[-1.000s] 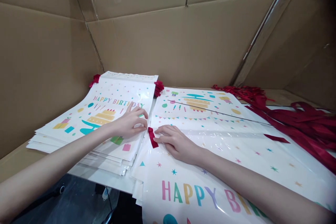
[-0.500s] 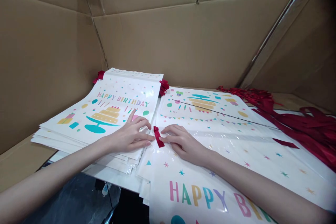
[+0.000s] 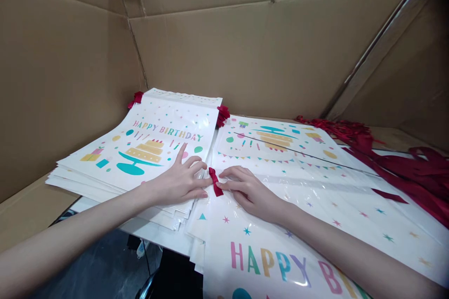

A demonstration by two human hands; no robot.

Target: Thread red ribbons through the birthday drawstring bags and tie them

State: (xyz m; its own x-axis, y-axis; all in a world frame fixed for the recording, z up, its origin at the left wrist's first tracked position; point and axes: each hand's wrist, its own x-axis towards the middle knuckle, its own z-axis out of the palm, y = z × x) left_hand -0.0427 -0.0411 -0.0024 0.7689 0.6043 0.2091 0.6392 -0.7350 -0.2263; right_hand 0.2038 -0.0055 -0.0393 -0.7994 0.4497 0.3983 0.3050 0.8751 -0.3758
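Note:
A short red ribbon piece (image 3: pixel 215 183) lies on the left edge of a printed white sheet (image 3: pixel 259 224), between my two hands. The fingers of my left hand (image 3: pixel 187 177) are spread, its index finger stretched over the left stack; another fingertip touches the ribbon's left side. From the right, my right hand (image 3: pixel 247 189) rests on the sheet, fingers bent, with a fingertip on the ribbon's right edge. The left stack of "HAPPY BIRTHDAY" sheets (image 3: pixel 175 117) has red ribbon bunches (image 3: pixel 223 116) at its upper corners.
Long red ribbons (image 3: pixel 393 163) lie in a heap at the right. A thin dark line (image 3: pixel 308 155) crosses the right sheets. Cardboard walls (image 3: pixel 224 51) rise behind and at the sides. Dark floor shows below the table edge at lower left.
The whole view has shifted slightly, so things sit a little further right. Both hands keep nearly the same pose at the ribbon; my left fingertip now reaches slightly closer onto it.

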